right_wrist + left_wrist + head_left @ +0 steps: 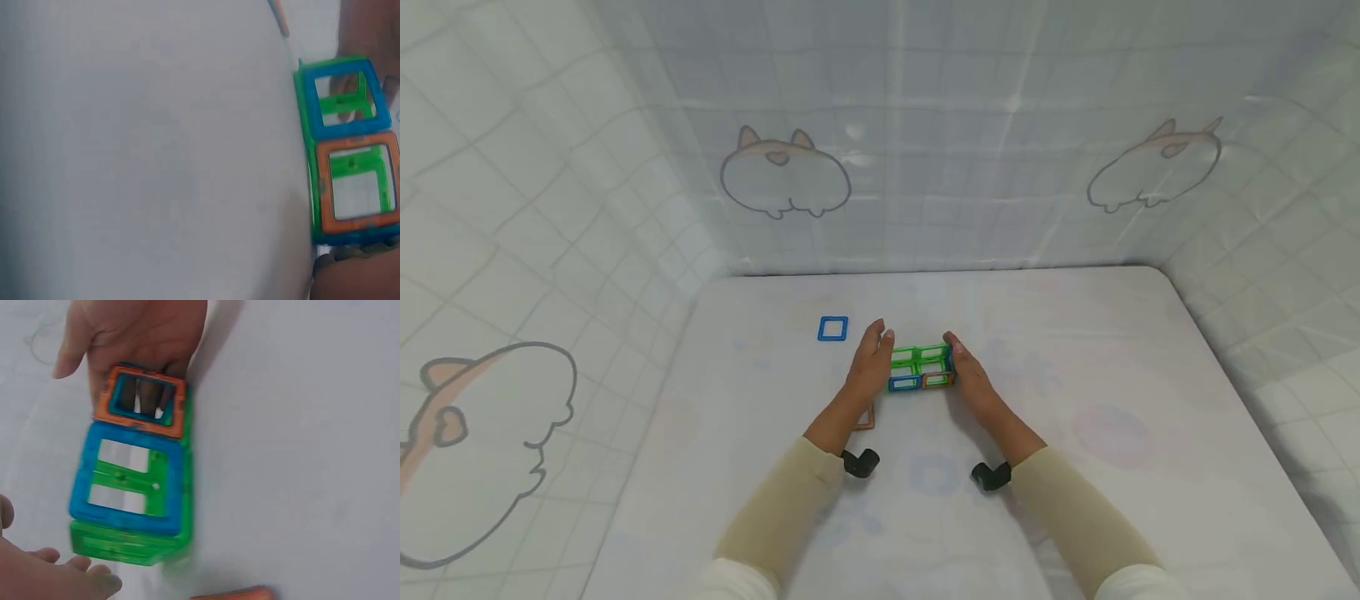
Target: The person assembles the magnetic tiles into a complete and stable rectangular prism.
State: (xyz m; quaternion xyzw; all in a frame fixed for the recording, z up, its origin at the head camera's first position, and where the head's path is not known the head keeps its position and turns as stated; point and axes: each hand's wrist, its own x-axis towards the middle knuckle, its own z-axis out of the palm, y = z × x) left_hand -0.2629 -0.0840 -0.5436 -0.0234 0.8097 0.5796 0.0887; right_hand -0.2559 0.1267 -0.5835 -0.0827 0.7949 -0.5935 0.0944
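Between the two hands a box-like block of magnetic tiles [917, 367] sits on the white surface. Green frames make up its back and base, while a blue square tile [128, 478] and an orange square tile [142, 401] stand side by side on its near face. My left hand [870, 364] is at the left end, fingers fairly straight, the fingertips near the green end in the left wrist view. At the other end my right hand [972, 377] lies along the blue end tile [356, 236], fingers extended and palm towards the block.
A loose blue square tile [832, 328] lies behind and left of the block. Under the left forearm an orange tile [867, 417] is partly covered. Black wrist cameras [861, 462] jut inwards from both wrists. Pale patterned walls [895, 167] enclose the surface's back and sides.
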